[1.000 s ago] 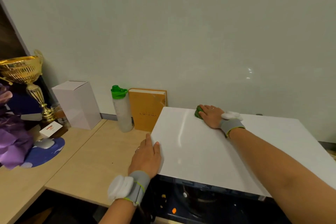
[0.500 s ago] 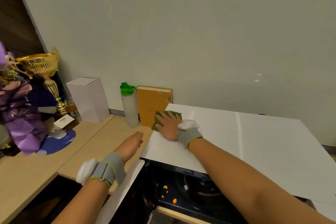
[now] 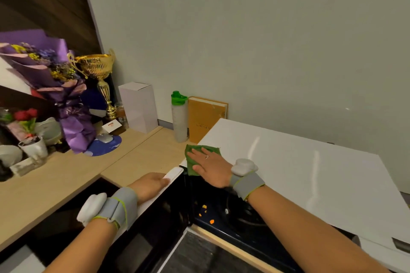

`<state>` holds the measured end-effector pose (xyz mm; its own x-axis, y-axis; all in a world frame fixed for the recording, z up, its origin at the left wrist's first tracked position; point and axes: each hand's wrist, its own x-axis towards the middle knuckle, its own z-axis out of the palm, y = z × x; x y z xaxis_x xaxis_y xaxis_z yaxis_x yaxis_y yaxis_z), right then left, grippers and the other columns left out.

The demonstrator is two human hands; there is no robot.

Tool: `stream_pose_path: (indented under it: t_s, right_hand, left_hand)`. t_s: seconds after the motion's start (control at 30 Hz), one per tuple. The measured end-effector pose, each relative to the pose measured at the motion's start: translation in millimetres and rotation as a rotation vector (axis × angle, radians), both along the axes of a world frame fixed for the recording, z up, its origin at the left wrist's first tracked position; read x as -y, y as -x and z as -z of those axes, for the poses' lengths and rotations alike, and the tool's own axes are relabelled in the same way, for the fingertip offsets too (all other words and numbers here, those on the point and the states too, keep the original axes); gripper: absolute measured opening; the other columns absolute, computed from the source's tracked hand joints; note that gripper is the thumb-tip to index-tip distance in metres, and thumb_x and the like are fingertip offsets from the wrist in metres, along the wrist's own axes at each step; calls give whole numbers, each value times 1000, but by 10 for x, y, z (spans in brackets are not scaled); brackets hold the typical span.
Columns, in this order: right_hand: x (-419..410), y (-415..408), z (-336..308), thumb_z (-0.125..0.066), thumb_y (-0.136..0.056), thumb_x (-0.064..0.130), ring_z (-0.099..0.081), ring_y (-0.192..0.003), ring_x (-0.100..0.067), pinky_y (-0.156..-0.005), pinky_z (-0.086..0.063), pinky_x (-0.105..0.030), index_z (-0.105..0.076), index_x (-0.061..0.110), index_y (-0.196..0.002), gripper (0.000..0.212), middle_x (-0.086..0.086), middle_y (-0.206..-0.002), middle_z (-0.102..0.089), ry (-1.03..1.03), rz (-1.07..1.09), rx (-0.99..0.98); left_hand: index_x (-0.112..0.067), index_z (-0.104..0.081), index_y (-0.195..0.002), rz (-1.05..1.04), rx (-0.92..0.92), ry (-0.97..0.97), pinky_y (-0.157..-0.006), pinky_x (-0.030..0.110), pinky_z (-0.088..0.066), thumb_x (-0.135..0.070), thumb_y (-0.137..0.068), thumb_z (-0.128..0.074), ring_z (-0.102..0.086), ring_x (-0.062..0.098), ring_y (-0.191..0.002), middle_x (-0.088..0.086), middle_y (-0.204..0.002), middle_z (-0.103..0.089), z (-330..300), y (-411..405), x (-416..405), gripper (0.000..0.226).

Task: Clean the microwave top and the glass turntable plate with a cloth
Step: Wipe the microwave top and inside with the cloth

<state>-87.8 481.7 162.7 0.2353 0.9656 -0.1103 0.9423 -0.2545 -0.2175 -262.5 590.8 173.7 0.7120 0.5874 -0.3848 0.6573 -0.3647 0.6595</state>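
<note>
The white microwave top point(image 3: 299, 175) fills the right half of the view. My right hand point(image 3: 210, 167) lies flat with straight fingers on a green cloth point(image 3: 192, 163), pressing it at the top's front-left corner. My left hand point(image 3: 149, 186) rests on the upper edge of the open microwave door point(image 3: 155, 203), which swings out to the left. Inside the dark cavity the glass turntable plate point(image 3: 246, 217) is dimly visible, with orange crumbs point(image 3: 207, 214) on the floor beside it.
A wooden counter point(image 3: 66, 186) runs left of the microwave. On it stand a green-capped bottle point(image 3: 179, 117), an orange book point(image 3: 205, 117), a white box point(image 3: 138, 106), a gold trophy point(image 3: 101, 77), a purple bouquet point(image 3: 62, 93) and a mouse on a blue pad point(image 3: 104, 142).
My right hand dragged the green cloth from the back of the top to its front-left corner. My left hand left the top's edge and now rests on the opened door. The camera turned left.
</note>
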Motion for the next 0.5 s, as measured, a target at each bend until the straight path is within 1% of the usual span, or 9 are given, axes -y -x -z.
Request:
stream_pose_path:
  t_s: [0.1, 0.2, 0.23, 0.27, 0.33, 0.4, 0.5]
  right_hand:
    - [337, -83, -19, -19, -103, 33, 0, -149, -22, -120, -3, -35, -4, 22, -152, 52, 1, -160, -2, 3, 22, 9]
    - [684, -142, -23, -20, -103, 34, 1, -149, -22, -120, -2, -33, -2, 22, -152, 53, 2, -160, -1, 14, 59, 25]
    - [790, -150, -26, -20, -103, 35, 1, -149, -22, -120, -1, -33, -1, 22, -152, 54, 2, -160, 0, 16, 73, 27]
    - [836, -145, -18, -21, -103, 36, 1, -149, -22, -120, -1, -33, -1, 22, -152, 54, 2, -160, 0, 17, 76, 26]
    - [909, -103, 5, -22, -102, 38, 0, -148, -22, -121, -2, -34, -1, 22, -152, 56, 1, -160, -1, 12, 95, 46]
    - [856, -48, 44, -24, -102, 40, -1, -148, -24, -121, -5, -36, -1, 21, -152, 58, 0, -160, -1, 4, 118, 86]
    - [665, 57, 96, -23, -101, 41, -3, -148, -28, -120, -7, -40, 1, 21, -152, 59, -2, -161, -2, 8, 173, 149]
  left_hand:
    - [-9, -58, -125, -47, 91, -41, -90, 25, -35, -21, -101, -39, -55, 24, -114, 12, -125, -60, 10, 27, 109, 34]
    - [-10, -54, -130, -43, 113, -87, -88, 22, -31, -20, -101, -37, -49, 18, -110, 9, -130, -56, 10, 13, 163, 35]
    - [-10, -53, -131, -43, 120, -104, -89, 22, -30, -20, -101, -36, -49, 19, -113, 9, -132, -55, 19, -7, 177, 36]
    - [-11, -51, -132, -46, 114, -128, -90, 23, -31, -20, -101, -35, -48, 21, -118, 9, -135, -53, 45, -12, 162, 37]
    - [-12, -48, -135, -41, 99, -182, -97, 26, -33, -21, -102, -32, -45, 25, -127, 9, -139, -50, 82, -28, 193, 38]
    - [-15, -46, -137, -52, 85, -215, -101, 28, -33, -23, -102, -30, -43, 27, -129, 9, -140, -48, 105, -29, 193, 39]
    - [-18, -43, -139, -40, 79, -235, -102, 28, -32, -24, -102, -29, -43, 27, -129, 9, -142, -47, 138, -39, 179, 40]
